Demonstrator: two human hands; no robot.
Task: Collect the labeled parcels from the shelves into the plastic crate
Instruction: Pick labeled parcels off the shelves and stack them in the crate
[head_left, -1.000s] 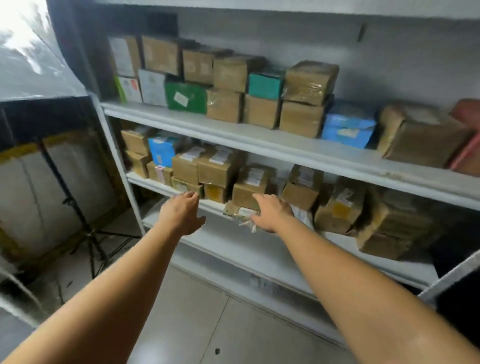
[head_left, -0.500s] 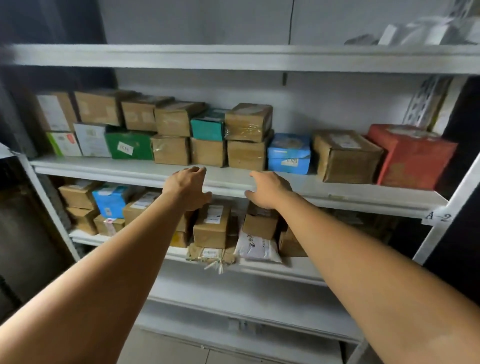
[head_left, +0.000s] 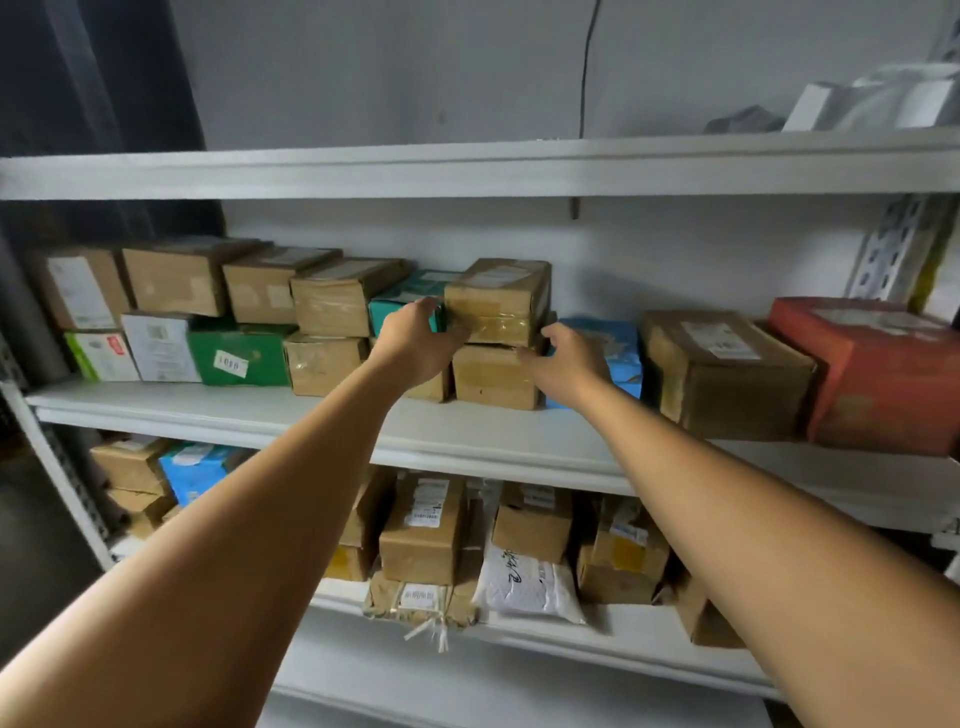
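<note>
A taped brown cardboard parcel (head_left: 497, 300) sits on top of another brown parcel (head_left: 496, 376) on the middle shelf (head_left: 311, 410). My left hand (head_left: 415, 340) reaches up to the top parcel's left side, fingers spread and touching its left front edge. My right hand (head_left: 566, 361) is at the right of the stack, fingers loosely curved, just short of the top parcel's lower right corner. Neither hand holds anything. A teal box (head_left: 402, 299) stands behind my left hand. No crate is in view.
More parcels line the middle shelf: a green box (head_left: 239, 356), a blue box (head_left: 613, 343), a large brown box (head_left: 722, 371), a red box (head_left: 878, 369). The lower shelf (head_left: 519, 631) carries labelled boxes and a white padded bag (head_left: 524, 582). The top shelf (head_left: 467, 166) overhangs.
Both hands rose from the lower shelf level to the stacked brown parcels on the middle shelf. The view tilted upward and closer to the shelving.
</note>
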